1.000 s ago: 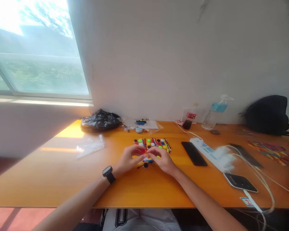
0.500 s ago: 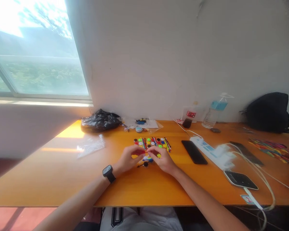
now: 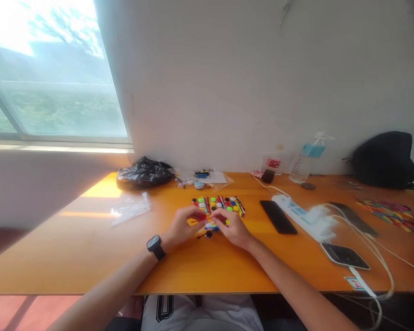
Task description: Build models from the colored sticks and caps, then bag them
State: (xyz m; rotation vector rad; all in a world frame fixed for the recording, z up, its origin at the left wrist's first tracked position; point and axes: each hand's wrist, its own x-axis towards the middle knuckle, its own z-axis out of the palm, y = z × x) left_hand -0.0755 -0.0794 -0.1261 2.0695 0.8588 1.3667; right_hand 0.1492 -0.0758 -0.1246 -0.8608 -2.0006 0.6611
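Over the middle of the table my left hand [image 3: 183, 227] and my right hand [image 3: 234, 230] meet, thumbs and fingertips pinched together. Between them is a small red piece [image 3: 207, 217], mostly covered by the fingers, its kind too small to make out. Just beyond my hands lie rows of coloured round discs [image 3: 213, 200] and thin coloured strips [image 3: 240, 207] with arrow-like tips. Beneath my fingers a blue and white piece [image 3: 212, 227] shows in part. Closer to me rests a black disc [image 3: 209, 234] with a dark arrow-tipped strip beside it.
Left of my hands lies a clear plastic bag [image 3: 133, 209], with a black plastic bag [image 3: 143, 172] behind it. To the right are a black phone [image 3: 278, 217], a white power strip [image 3: 298, 214] with cables, another phone [image 3: 345, 255], a bottle [image 3: 300, 168] and coloured strips [image 3: 386, 212].
Both hands stay nearly in place, with the fingertips shifting slightly around the small red piece, which shows a little more now. The things on the table have not moved.
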